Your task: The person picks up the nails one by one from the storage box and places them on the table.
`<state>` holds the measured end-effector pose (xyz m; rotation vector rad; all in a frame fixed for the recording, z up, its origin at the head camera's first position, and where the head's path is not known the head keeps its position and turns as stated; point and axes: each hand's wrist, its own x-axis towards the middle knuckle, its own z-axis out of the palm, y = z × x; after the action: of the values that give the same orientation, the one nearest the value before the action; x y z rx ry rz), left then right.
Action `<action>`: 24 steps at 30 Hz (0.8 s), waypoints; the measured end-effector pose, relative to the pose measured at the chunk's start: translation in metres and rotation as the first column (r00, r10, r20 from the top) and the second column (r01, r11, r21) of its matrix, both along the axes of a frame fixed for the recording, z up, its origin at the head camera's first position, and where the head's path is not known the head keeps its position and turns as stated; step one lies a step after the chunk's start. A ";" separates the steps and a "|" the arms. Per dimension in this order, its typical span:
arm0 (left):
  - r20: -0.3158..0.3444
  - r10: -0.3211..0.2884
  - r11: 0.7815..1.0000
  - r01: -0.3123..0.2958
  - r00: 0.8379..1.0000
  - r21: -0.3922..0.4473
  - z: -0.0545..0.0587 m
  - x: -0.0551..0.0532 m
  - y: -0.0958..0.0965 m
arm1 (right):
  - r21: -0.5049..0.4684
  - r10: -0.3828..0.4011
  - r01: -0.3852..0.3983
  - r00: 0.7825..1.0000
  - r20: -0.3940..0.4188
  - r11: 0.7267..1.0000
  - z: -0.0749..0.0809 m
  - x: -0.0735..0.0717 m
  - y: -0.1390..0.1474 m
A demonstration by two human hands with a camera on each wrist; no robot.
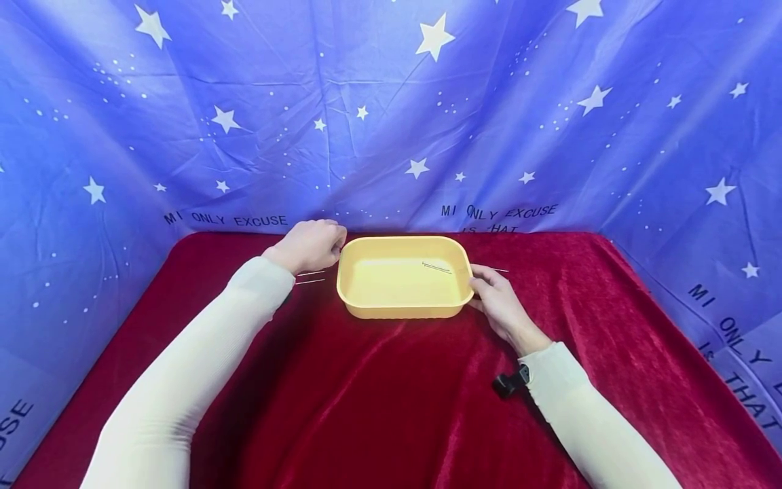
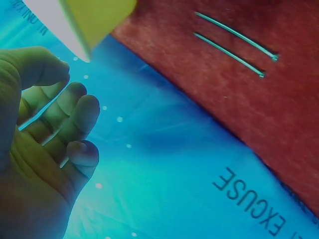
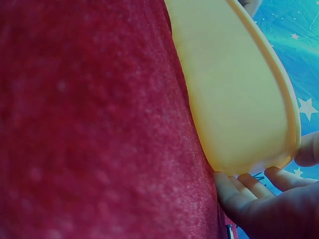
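A yellow plastic basin (image 1: 403, 314) stands near the far edge of the red cloth. My right hand (image 1: 497, 302) grips its right end, thumb at the rim; in the right wrist view the fingers (image 3: 233, 196) lie against the wall from below. Beside the basin's left end is my left hand (image 1: 313, 246). Its fingers (image 2: 82, 117) are loosely bent in the left wrist view, with nothing held between them and the basin's corner (image 2: 107, 20) just beyond. A couple of thin nails (image 1: 436, 268) lie inside the basin.
Two long nails (image 2: 237, 36) lie on the red cloth (image 1: 366, 407) by the left wrist. Another thin nail (image 1: 499, 270) shows past the right hand. A blue curtain (image 1: 366, 88) with white stars hangs behind and along both sides.
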<state>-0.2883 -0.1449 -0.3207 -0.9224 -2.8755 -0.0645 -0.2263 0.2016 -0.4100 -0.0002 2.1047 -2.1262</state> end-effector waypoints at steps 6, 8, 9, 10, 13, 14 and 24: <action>-0.001 -0.033 0.999 0.033 0.999 -0.020 0.003 -0.004 0.016 | -0.004 -0.006 0.006 1.000 0.009 1.000 -0.001 0.000 0.000; 0.004 -0.040 0.999 0.040 0.999 -0.031 0.004 -0.005 0.021 | -0.004 -0.005 0.005 1.000 0.009 1.000 -0.001 0.000 0.000; 0.006 -0.044 0.998 0.044 0.999 -0.038 0.005 -0.005 0.023 | -0.004 -0.004 0.004 1.000 0.009 1.000 0.000 0.000 0.000; 0.008 -0.047 0.998 0.047 0.999 -0.042 0.005 -0.005 0.026 | -0.004 -0.004 0.004 1.000 0.008 1.000 0.000 0.000 0.000; 0.008 -0.052 0.997 0.052 0.999 -0.055 0.006 -0.005 0.031 | -0.002 -0.001 0.001 1.000 0.009 1.000 0.000 0.000 0.000; 0.007 -0.051 0.997 0.052 0.999 -0.059 0.006 -0.006 0.033 | -0.001 0.001 -0.001 1.000 0.009 1.000 -0.001 0.000 0.000; 0.031 -0.044 0.996 0.047 0.999 -0.080 0.007 -0.010 0.050 | 0.003 0.001 -0.001 1.000 0.006 1.000 0.000 0.000 0.000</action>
<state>-0.2987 -0.0945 -0.3136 -1.0098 -2.9037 0.0346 -0.2265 0.2014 -0.4102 0.0054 2.1041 -2.1204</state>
